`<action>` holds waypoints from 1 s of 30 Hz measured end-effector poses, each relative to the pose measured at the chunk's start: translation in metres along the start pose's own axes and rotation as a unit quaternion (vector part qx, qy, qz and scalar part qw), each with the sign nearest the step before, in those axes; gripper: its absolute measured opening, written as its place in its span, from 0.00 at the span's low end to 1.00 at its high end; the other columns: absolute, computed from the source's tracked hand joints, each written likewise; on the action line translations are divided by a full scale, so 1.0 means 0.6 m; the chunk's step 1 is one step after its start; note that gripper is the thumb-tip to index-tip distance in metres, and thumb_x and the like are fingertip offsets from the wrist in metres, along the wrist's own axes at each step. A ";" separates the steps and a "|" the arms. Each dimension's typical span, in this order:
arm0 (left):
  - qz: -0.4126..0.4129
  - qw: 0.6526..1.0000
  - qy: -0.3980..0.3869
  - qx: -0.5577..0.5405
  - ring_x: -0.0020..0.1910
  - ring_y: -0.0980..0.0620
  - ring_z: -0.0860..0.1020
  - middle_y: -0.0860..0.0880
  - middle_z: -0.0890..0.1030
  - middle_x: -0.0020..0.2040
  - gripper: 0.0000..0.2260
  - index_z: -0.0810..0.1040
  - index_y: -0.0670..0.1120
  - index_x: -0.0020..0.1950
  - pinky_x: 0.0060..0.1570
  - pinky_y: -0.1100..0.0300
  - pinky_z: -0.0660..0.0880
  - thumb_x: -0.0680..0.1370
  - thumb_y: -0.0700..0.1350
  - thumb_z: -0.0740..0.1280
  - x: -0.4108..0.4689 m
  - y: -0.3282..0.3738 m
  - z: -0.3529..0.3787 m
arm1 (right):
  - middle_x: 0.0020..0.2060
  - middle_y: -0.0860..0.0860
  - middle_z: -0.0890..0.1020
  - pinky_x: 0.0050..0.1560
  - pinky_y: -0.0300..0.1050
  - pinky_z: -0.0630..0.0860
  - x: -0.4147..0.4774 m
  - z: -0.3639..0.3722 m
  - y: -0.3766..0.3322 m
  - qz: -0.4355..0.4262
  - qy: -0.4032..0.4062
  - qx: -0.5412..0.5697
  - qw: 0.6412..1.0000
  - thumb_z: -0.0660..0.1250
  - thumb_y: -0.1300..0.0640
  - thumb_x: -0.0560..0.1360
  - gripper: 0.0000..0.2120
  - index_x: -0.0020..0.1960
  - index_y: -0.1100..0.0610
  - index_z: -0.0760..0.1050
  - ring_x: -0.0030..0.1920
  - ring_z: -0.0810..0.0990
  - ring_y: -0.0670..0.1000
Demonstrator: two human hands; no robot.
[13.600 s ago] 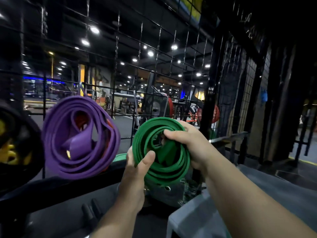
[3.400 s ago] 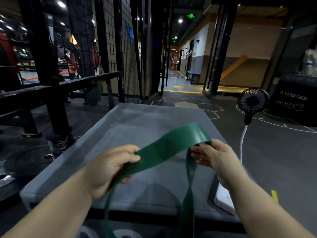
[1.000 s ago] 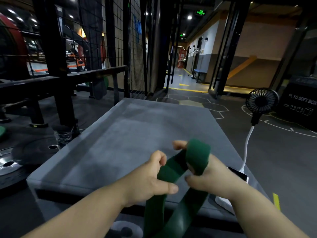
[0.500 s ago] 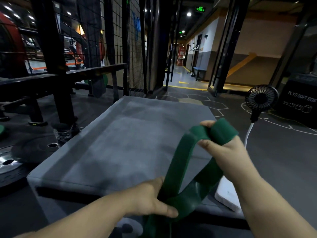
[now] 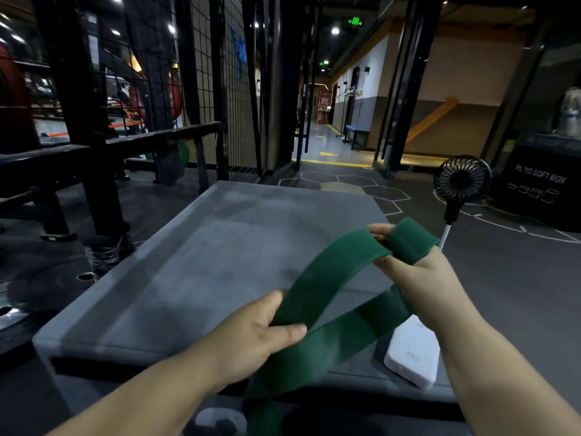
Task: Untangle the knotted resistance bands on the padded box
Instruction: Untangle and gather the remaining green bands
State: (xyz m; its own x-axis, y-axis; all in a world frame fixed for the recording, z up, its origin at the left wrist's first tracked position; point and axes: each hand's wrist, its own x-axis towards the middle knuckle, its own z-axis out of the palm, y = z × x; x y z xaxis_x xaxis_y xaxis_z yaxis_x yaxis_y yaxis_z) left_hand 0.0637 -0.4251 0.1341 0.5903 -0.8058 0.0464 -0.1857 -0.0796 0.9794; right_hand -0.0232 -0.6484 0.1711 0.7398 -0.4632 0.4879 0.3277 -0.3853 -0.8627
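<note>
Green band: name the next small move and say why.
Probably draw the right hand up and away, with the left hand holding its pinch. The green band is looped over the right fingers, and its two strands cross at the left hand above the padded box, so widening the loop should show which strand to pass through.

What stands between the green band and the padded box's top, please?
Nothing visible does. The left hand and right hand hold the green band over the padded box; a white device lies at its near-right edge.
</note>
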 end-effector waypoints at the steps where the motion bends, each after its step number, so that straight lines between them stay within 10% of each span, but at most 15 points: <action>1: 0.004 1.000 0.008 -0.002 0.56 0.56 0.81 0.53 0.83 0.55 0.18 0.74 0.49 0.62 0.58 0.60 0.76 0.73 0.44 0.68 -0.001 0.001 0.001 | 0.46 0.45 0.85 0.47 0.33 0.76 -0.001 -0.002 0.000 0.003 -0.011 -0.008 1.000 0.73 0.69 0.71 0.16 0.50 0.49 0.80 0.49 0.83 0.42; 16: 0.093 0.988 0.071 -0.102 0.39 0.60 0.79 0.55 0.82 0.37 0.15 0.74 0.42 0.58 0.40 0.67 0.74 0.72 0.40 0.70 -0.036 0.068 -0.035 | 0.54 0.34 0.81 0.59 0.28 0.70 0.002 -0.018 0.014 0.026 -0.120 -0.193 0.974 0.80 0.62 0.65 0.35 0.60 0.31 0.71 0.58 0.76 0.32; 21: -0.011 0.994 -0.053 0.093 0.40 0.52 0.73 0.42 0.78 0.46 0.27 0.58 0.64 0.62 0.44 0.56 0.71 0.66 0.57 0.66 -0.038 0.042 -0.016 | 0.61 0.41 0.80 0.46 0.37 0.73 -0.012 0.008 0.011 0.055 -0.227 -0.107 0.966 0.82 0.48 0.58 0.39 0.65 0.41 0.70 0.36 0.75 0.38; 24: 0.003 0.996 -0.048 0.079 0.35 0.56 0.70 0.52 0.75 0.41 0.25 0.57 0.61 0.59 0.40 0.59 0.69 0.69 0.56 0.67 -0.034 0.043 -0.001 | 0.59 0.39 0.80 0.50 0.39 0.74 -0.027 0.031 0.009 0.045 -0.280 -0.072 0.956 0.81 0.40 0.53 0.42 0.65 0.43 0.71 0.46 0.77 0.42; 30: 0.022 0.998 -0.056 -0.022 0.55 0.54 0.76 0.49 0.71 0.63 0.31 0.58 0.52 0.57 0.58 0.52 0.76 0.63 0.43 0.75 -0.023 0.049 -0.016 | 0.59 0.51 0.81 0.58 0.43 0.74 -0.052 0.071 0.000 0.073 -0.382 0.034 0.921 0.84 0.51 0.57 0.44 0.68 0.55 0.69 0.59 0.79 0.51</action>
State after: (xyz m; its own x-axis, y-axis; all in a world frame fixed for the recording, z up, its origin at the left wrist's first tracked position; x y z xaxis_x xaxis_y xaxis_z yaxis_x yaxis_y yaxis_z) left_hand 0.0579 -0.4107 0.1642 0.4903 -0.8688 0.0688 -0.1735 -0.0200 0.9846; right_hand -0.0213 -0.5996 0.1501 0.9679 0.2000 0.1519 0.2083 -0.3014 -0.9305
